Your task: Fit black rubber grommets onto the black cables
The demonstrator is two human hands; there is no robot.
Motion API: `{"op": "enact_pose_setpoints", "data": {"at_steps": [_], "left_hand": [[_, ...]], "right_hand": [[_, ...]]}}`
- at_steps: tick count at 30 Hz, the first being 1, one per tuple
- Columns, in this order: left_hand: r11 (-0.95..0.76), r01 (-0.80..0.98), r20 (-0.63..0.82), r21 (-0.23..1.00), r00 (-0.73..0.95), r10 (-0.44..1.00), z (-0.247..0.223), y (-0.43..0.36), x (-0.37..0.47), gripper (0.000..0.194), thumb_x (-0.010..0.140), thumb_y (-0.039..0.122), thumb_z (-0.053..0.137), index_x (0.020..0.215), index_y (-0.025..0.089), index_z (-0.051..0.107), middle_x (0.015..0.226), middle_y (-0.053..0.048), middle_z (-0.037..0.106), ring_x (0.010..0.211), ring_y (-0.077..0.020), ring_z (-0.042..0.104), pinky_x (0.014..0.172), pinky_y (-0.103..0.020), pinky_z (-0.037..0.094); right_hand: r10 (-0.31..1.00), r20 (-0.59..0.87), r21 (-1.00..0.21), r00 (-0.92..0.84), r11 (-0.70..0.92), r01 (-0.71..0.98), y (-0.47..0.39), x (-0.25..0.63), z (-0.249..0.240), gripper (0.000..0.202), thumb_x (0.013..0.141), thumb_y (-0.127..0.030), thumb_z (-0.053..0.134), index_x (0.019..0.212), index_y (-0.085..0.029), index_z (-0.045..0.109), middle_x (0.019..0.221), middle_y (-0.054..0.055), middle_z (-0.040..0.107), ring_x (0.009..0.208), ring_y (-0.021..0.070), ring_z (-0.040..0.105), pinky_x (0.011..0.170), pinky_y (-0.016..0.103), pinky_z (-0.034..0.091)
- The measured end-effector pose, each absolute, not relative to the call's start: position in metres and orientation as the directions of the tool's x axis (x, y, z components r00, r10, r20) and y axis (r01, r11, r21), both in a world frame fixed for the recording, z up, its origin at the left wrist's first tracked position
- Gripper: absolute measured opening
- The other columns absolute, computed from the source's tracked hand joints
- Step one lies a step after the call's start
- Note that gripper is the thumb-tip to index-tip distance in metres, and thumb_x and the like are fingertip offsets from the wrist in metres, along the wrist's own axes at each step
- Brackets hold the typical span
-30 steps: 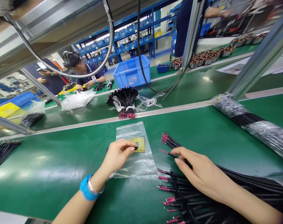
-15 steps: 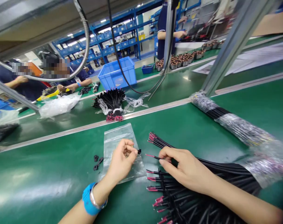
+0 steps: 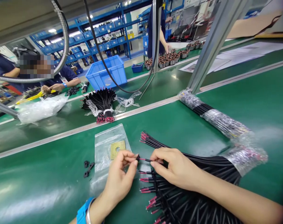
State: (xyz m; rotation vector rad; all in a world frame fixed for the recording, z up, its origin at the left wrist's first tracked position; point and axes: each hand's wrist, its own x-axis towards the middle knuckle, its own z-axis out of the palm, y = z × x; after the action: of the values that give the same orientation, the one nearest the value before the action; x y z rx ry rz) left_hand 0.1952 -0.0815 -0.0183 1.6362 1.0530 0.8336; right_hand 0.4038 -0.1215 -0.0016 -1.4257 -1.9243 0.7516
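Between its thumb and fingers, my left hand pinches a small black part. My right hand grips a black cable whose thin red wire end meets that part; whether the wire is inside it, I cannot tell. Beneath and beside my left hand lies a clear plastic bag with a yellowish square piece. Several small black parts rest left of the bag. Black cables with red ends spread under and below my right hand.
Plastic-wrapped cable bundles lie at the right. Beyond the metal rail are a tied cable bundle, a blue crate and a white plastic bag. A metal post rises from the table. Other people work across it.
My hands have come together, so the red wire end now meets the small black part. The yellowish piece has come into fuller view, and the whole view has shifted.
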Motion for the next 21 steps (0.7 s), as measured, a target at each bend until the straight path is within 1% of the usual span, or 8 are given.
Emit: {"op": "enact_pose_setpoints", "data": {"at_steps": [2,4,8,10,12,14,17,21], "left_hand": [[-0.197,0.265,0.064,0.944,0.441,0.895,-0.021,-0.086,0.195,0.014,0.086,0.023,0.059,0.099,0.020,0.054,0.087,-0.002,0.063,0.080,-0.0137,0.062,0.077,-0.027,0.049],[-0.151,0.214,0.035,0.965,0.463,0.886,-0.022,-0.088,0.198,0.016,0.085,0.023,0.061,0.099,0.021,0.055,0.084,-0.001,0.062,0.077,-0.0120,0.061,0.074,-0.025,0.049],[0.200,-0.035,-0.167,0.979,0.417,0.893,-0.026,-0.085,0.204,0.035,0.072,0.024,0.076,0.098,0.022,0.052,0.077,0.005,0.057,0.065,-0.0068,0.060,0.064,-0.019,0.048],[0.333,-0.064,-0.273,0.941,0.440,0.856,-0.028,-0.081,0.206,0.040,0.065,0.025,0.082,0.095,0.020,0.056,0.075,0.005,0.059,0.060,-0.0065,0.060,0.061,-0.019,0.048],[0.367,-0.013,-0.321,0.930,0.458,0.829,-0.030,-0.079,0.207,0.037,0.062,0.028,0.083,0.090,0.016,0.063,0.069,0.003,0.062,0.058,-0.0080,0.061,0.060,-0.020,0.049],[0.292,0.045,-0.282,0.955,0.434,0.855,-0.030,-0.079,0.208,0.032,0.061,0.030,0.083,0.085,0.014,0.069,0.067,0.001,0.063,0.058,-0.0093,0.060,0.060,-0.022,0.049],[0.066,0.152,-0.122,0.986,0.397,0.909,-0.027,-0.079,0.209,0.022,0.063,0.029,0.082,0.078,0.016,0.074,0.071,-0.001,0.064,0.060,-0.0106,0.058,0.058,-0.022,0.048],[-0.165,0.282,0.016,0.945,0.464,0.886,-0.023,-0.078,0.209,0.014,0.068,0.029,0.079,0.077,0.019,0.076,0.072,-0.004,0.066,0.064,-0.0132,0.058,0.057,-0.023,0.046]], "right_hand": [[0.961,0.145,-0.745,-0.234,0.262,0.614,-0.122,0.404,-0.002,0.009,0.084,-0.018,0.052,0.079,-0.019,0.059,0.070,-0.001,0.059,0.066,0.0129,0.053,0.065,0.024,0.039],[0.957,0.149,-0.741,-0.248,0.274,0.614,-0.123,0.404,-0.001,0.009,0.084,-0.017,0.052,0.079,-0.019,0.059,0.070,-0.001,0.059,0.065,0.0129,0.053,0.066,0.024,0.040],[0.947,0.163,-0.741,-0.275,0.302,0.600,-0.123,0.405,0.004,0.008,0.082,-0.015,0.052,0.079,-0.019,0.059,0.070,-0.001,0.059,0.065,0.0129,0.054,0.065,0.024,0.040],[0.942,0.161,-0.738,-0.294,0.313,0.597,-0.123,0.406,0.005,0.008,0.081,-0.014,0.053,0.081,-0.019,0.060,0.071,-0.001,0.060,0.067,0.0132,0.054,0.066,0.025,0.040],[0.946,0.134,-0.734,-0.295,0.295,0.612,-0.123,0.407,0.005,0.008,0.082,-0.016,0.053,0.083,-0.019,0.060,0.072,-0.001,0.060,0.067,0.0135,0.055,0.067,0.025,0.040],[0.954,0.089,-0.723,-0.285,0.259,0.641,-0.124,0.408,0.004,0.007,0.084,-0.019,0.053,0.081,-0.019,0.059,0.071,-0.001,0.060,0.066,0.0138,0.054,0.067,0.026,0.040],[0.953,0.055,-0.697,-0.299,0.251,0.672,-0.125,0.410,0.002,0.016,0.088,-0.022,0.049,0.073,-0.018,0.054,0.068,-0.001,0.057,0.066,0.0142,0.052,0.067,0.027,0.039],[0.940,0.059,-0.685,-0.337,0.284,0.671,-0.125,0.409,0.000,0.019,0.090,-0.017,0.045,0.074,-0.018,0.054,0.070,0.000,0.057,0.069,0.0152,0.051,0.068,0.027,0.038]]}}
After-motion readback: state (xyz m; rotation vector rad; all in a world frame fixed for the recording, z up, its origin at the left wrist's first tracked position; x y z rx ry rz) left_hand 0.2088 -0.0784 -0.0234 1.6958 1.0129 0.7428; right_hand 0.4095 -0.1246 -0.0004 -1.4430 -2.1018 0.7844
